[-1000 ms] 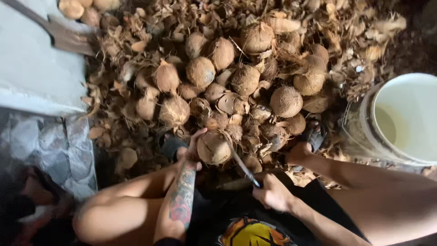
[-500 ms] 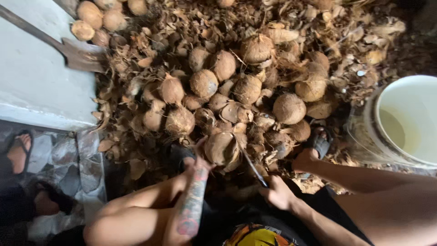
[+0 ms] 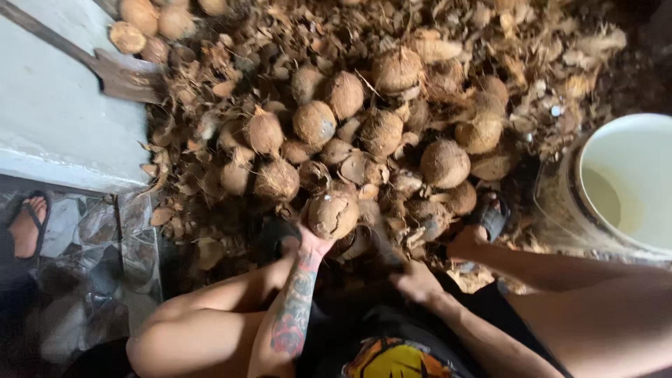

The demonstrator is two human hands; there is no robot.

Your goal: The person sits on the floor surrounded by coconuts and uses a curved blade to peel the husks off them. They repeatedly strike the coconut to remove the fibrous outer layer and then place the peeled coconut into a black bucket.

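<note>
left hand (image 3: 313, 241): my fingers are wrapped round a husked coconut (image 3: 333, 215), holding it up from below, right in front of my knees

right hand (image 3: 414, 280): closed on a knife handle, I think. It's blurry, so I can't really tell how tight the grip is. The blade (image 3: 383, 243) sits just beside the coconut.

pile (image 3: 392, 105): loads more coconuts and torn husk bits spread out ahead of me

bucket (image 3: 623, 183): white, off to my right, next to the pile

shovel (image 3: 105, 68): lying on the concrete at upper left, blade end touching the husks

foot in a sandal (image 3: 26, 225): someone else's, far left on the tiles
</note>
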